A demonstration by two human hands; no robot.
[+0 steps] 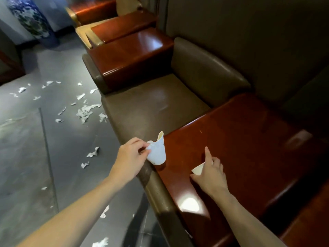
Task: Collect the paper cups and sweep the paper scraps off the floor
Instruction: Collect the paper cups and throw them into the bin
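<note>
Head | left hand (pixel 130 154) fingers pinch crumpled cup (pixel 157 152) rim | right hand (pixel 211 173) fingers grip second cup (pixel 198 169)

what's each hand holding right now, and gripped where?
Left hand pinches the crumpled paper cup at its rim. Right hand wraps round the side of a second paper cup, mostly hidden under it.

glossy reddish wooden table (pixel 249 148) with glare, matt olive leather-look armchair (pixel 156 107), crumpled white paper cup (pixel 157 152), torn paper scraps (pixel 85 111), smooth polished grey floor (pixel 26 148)
</note>
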